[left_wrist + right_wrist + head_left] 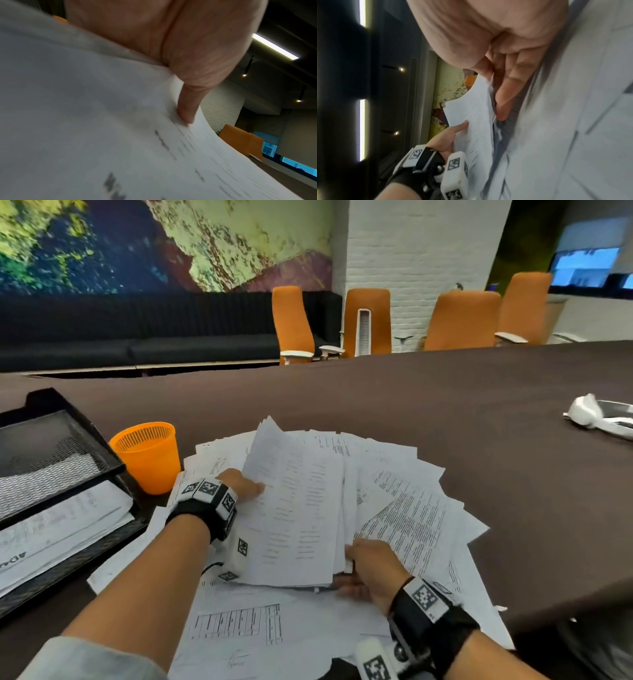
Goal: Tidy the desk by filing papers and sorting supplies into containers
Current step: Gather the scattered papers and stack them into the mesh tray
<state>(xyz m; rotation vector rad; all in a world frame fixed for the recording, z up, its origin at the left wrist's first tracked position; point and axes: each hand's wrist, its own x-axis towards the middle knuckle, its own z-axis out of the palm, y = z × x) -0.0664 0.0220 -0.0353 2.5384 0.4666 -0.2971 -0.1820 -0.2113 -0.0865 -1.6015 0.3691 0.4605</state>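
Note:
A loose pile of printed papers [404,508] fans out over the dark table [445,398]. From it a stack of sheets [294,508] is lifted and tilted. My left hand [251,487] grips the stack's left edge, thumb on top; the left wrist view shows that thumb [187,108] pressing on the top sheet [85,121]. My right hand [356,559] pinches the stack's lower right corner. Seen from the right wrist, its fingers [506,88] are tucked behind the stack [476,121], and the left hand [452,134] holds the opposite edge.
A black mesh letter tray [51,446] stands at the left, with papers [61,525] in its lower tier. An orange mesh cup [147,457] sits beside it. A white device [596,416] lies far right. Orange chairs [462,320] line the table's far side.

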